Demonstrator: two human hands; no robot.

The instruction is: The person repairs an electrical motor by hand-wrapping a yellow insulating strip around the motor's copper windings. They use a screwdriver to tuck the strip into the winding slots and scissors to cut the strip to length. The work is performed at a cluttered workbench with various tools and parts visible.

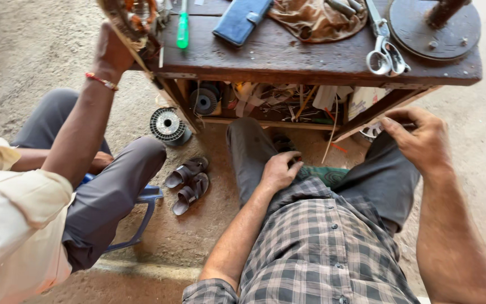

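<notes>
Bench (288,62) at 12 o'clock; co-worker's arm (80,129) at 9. Left hand (279,171) rests curled, empty, on thigh. Right hand (420,138) at 3, closed around small dark object, kind unclear. Scissors (383,53) near bench edge: a knock could drop them onto leg

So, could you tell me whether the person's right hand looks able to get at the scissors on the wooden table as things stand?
Probably yes. The right hand is by the table's front edge, just below the scissors, which lie uncovered on the table. It looks curled around something small, so that may need setting down first.
</notes>
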